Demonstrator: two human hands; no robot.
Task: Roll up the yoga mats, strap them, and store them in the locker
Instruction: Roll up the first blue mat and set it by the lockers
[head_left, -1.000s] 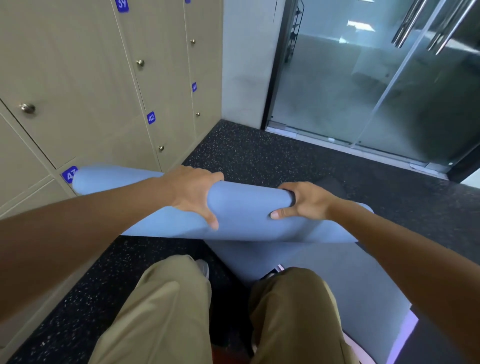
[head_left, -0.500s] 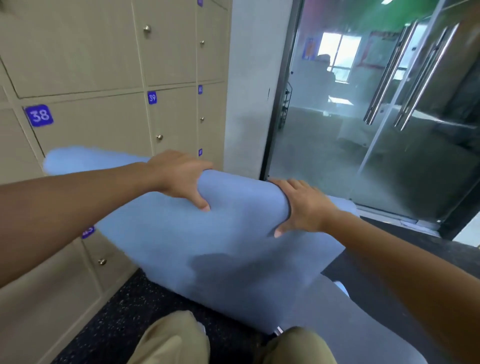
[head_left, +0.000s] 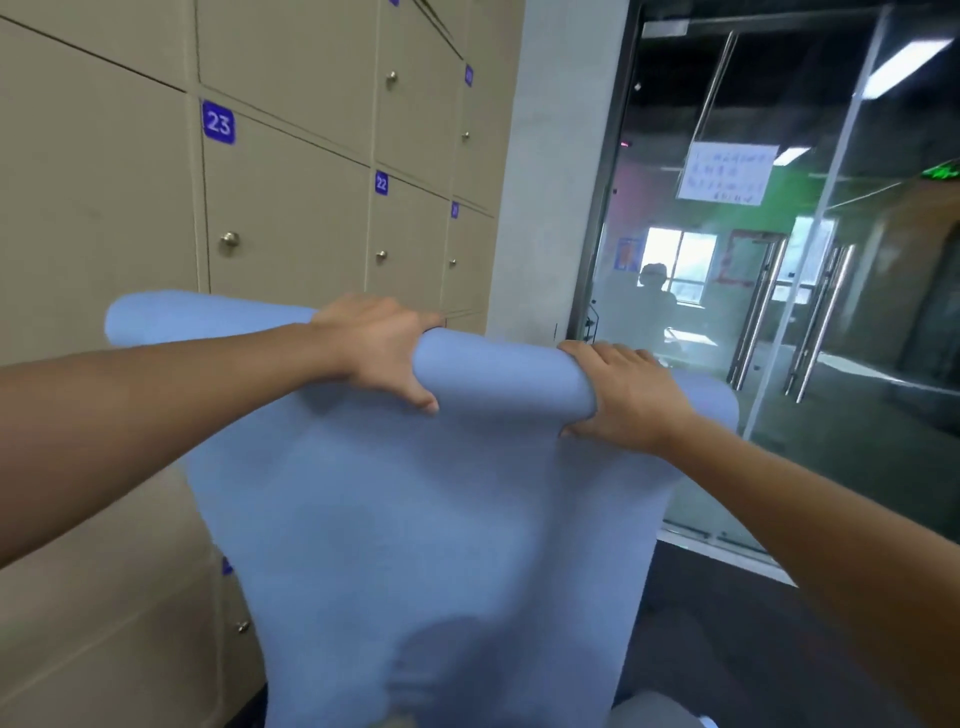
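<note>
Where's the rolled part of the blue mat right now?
In the head view the rolled part of the blue mat is held up mid-frame between the left hand and right hand, in front of the lockers, with its loose end hanging below.

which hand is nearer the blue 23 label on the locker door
Left. The left hand grips the rolled light blue yoga mat below and just right of the blue 23 label; the right hand grips the roll much farther right.
</note>
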